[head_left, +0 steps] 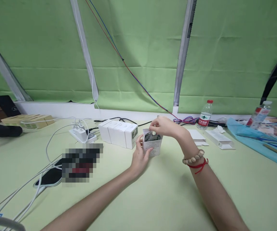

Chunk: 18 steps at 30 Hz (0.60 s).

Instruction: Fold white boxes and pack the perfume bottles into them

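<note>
A small white box (155, 149) with fine print on its front stands open at the top, in the middle of the table. My left hand (139, 156) is closed around its left side, the thumb lying across the printed front. Inside the opening shows a dark grey item (150, 137), partly hidden by the box walls. Over the box's mouth, my right hand (165, 125) has its fingers pinched together and pointing down. What they grip, if anything, is too small and covered to name.
Left of the box is a row of white boxes (118, 133). Farther left are a power strip (82, 133), white cables and a dark phone-like slab (49, 176). At the right stand a water bottle (204, 116), a flat white carton (220, 139) and blue sheeting (254, 141).
</note>
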Each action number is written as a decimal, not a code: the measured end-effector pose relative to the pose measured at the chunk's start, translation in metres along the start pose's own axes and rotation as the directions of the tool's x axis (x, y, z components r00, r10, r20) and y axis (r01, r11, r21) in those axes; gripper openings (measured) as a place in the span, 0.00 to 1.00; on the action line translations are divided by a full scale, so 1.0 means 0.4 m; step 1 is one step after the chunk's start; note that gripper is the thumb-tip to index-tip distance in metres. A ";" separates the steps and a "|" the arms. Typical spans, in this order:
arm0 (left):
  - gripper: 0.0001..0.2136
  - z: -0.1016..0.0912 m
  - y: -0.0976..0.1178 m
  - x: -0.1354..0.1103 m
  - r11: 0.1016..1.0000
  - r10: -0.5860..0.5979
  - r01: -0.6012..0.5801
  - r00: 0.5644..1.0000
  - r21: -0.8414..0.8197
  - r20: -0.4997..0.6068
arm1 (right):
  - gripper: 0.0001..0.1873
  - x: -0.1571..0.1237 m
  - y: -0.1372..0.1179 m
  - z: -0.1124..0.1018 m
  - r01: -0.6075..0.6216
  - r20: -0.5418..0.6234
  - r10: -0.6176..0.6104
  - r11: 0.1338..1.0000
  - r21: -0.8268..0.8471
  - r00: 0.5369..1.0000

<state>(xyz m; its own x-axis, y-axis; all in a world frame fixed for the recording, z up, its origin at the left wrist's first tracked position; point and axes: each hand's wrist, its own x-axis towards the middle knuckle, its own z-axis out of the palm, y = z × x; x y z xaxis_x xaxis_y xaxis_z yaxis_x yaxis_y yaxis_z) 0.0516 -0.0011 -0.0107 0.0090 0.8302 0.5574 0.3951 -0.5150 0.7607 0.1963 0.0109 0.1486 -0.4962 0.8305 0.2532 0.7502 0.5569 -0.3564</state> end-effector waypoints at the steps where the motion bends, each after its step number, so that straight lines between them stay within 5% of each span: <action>1: 0.28 0.000 0.000 0.000 1.000 -0.007 0.007 1.000 0.005 0.002 | 0.10 -0.001 0.001 -0.002 -0.021 0.017 0.021 1.000 0.010 1.000; 18: 0.29 -0.002 -0.005 0.000 0.996 -0.009 0.007 1.000 0.094 0.019 | 0.09 0.005 0.009 0.001 -0.032 0.060 0.035 0.999 -0.040 0.998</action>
<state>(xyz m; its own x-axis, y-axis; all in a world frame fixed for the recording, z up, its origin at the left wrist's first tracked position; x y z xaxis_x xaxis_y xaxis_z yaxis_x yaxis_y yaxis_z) 0.0502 -0.0002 -0.0121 0.0231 0.8389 0.5439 0.4794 -0.4867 0.7303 0.1981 0.0146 0.1476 -0.4951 0.8486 0.1862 0.7829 0.5287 -0.3279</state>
